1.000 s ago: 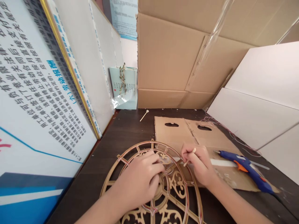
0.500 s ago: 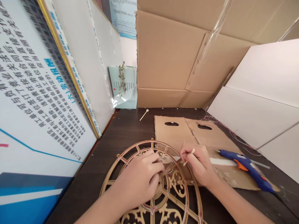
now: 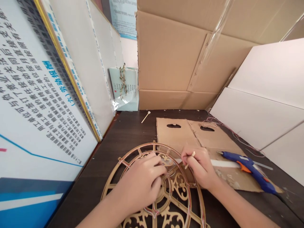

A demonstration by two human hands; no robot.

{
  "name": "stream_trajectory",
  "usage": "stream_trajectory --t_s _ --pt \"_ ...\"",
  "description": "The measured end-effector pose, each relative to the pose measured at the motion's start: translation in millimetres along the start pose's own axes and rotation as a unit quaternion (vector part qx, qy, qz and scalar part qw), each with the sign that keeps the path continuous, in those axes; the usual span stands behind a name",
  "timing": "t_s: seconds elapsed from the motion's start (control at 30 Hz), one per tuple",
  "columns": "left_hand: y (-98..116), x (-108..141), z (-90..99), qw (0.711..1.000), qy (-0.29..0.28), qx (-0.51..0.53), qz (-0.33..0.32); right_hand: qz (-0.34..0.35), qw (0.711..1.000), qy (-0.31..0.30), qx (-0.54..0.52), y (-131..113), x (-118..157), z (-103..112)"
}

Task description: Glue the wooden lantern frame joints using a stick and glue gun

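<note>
A round gold openwork frame (image 3: 180, 205) with scrollwork and reddish lines along its rings lies on the dark table, its lower part cut off by the picture's edge. My left hand (image 3: 146, 180) rests over the frame's upper left part with fingers curled down; what its fingertips touch, if anything, is hidden. Over the frame's upper right rim, my right hand (image 3: 198, 164) is closed on a thin pale wooden stick (image 3: 190, 160), held at a slant.
Flat cardboard (image 3: 175, 136) with two oval holes lies behind the frame. On its right side rests a blue glue gun (image 3: 251, 167). A white-tipped stick (image 3: 145, 117) lies farther back on the table (image 3: 123, 129). Cardboard and white panels stand behind and right; a printed board stands left.
My right hand has shifted slightly left with the stick, which now stands a little more upright. My left hand stays on the frame. The whole view has drifted slightly.
</note>
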State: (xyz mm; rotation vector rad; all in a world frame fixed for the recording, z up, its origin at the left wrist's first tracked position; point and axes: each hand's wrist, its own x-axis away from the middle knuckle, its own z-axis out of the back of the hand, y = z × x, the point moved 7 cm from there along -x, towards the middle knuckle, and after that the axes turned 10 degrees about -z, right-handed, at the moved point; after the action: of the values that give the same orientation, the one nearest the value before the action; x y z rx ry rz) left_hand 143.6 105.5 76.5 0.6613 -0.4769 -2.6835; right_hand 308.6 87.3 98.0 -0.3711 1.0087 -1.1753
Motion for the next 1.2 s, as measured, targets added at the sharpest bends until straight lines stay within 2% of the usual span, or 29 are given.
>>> stream_trajectory --t_s 0.67,1.2 --pt "2.2 -0.8 0.7 1.0 -0.001 -0.015 -0.009 0.008 1.0 0.002 -0.001 -4.6 0.9 0.4" --pt "5.3 0.4 4.6 0.998 0.031 -0.046 -0.039 0.011 1.0 0.005 -0.001 -5.9 -0.6 1.6"
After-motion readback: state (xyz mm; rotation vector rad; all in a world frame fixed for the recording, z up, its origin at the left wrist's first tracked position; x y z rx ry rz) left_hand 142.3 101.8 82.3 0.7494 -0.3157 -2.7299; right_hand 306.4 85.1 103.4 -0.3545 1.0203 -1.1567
